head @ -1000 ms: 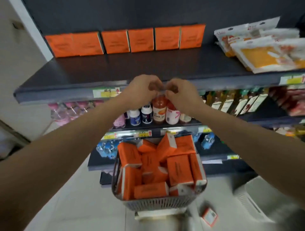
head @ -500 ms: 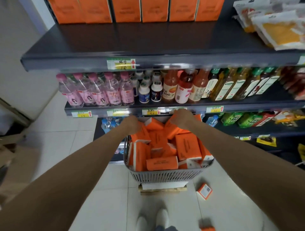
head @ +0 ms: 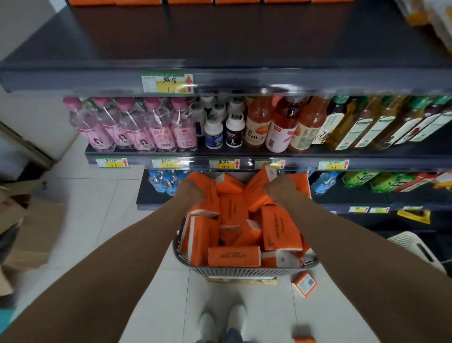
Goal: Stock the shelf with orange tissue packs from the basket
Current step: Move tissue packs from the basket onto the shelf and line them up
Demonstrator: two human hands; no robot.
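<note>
Presently, basket [head: 244, 272]: grey and slatted, on the floor [head: 117, 220] at the foot of the shelving, right ahead of your shoes [head: 222, 320]. It is heaped with orange tissue packs [head: 233, 255] lying every which way.
Left hand [head: 193, 193]: at the basket's far left corner, your fingers curled round the edge of the left pack [head: 208, 198], which leans tilted on the heap.
Right hand [head: 281, 189]: at the far right corner, clenched on the right pack [head: 260, 188], which stands on end with its white flap up.
Hands, relation: apart, one pack each, the heap between them.
Top shelf [head: 220, 44]: dark board above your hands. A row of stocked packs [head: 188, 1] just shows at the back of it, cut off by the frame's upper edge.
Price tag [head: 167, 83]: green and yellow with a red arrow, on the top shelf's front lip.
Second shelf: pink-capped bottles [head: 132, 124] at left, amber and dark bottles [head: 281, 122] to the right.
Stray pack [head: 304, 284]: on the floor, just beside the basket's near right corner.
Cardboard boxes [head: 36, 232]: far left, blurred.
</note>
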